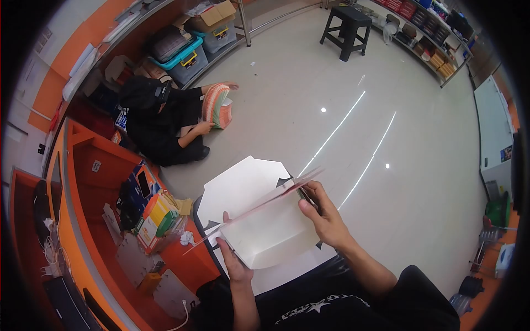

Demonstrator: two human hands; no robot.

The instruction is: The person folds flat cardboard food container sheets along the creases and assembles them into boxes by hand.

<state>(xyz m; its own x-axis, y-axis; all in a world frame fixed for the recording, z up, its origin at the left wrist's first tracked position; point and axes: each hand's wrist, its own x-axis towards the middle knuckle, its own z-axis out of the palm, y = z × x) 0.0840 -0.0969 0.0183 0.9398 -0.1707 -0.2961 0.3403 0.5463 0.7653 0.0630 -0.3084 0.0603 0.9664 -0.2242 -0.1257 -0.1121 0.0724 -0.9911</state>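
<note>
Both hands grip a part-folded paperboard box [276, 237] with a white inside and raised walls. My left hand [236, 263] pinches its left end, thumb on the near side and a fingertip showing beyond the wall. At the right end, my right hand [326, 218] is closed on the board, thumb toward me. One long wall with a thin reddish edge stands tilted between the hands. Under and behind the box lies a flat white sheet [243, 185] with cut corners and dark notches, on a black surface [216, 259].
Left of me, an orange counter [193, 248] holds several packages [157, 220] and crumpled paper [187, 238]. A person [160, 121] sits on the floor holding a fan of printed boards [217, 107]. A black stool [348, 27] and shelves stand farther off.
</note>
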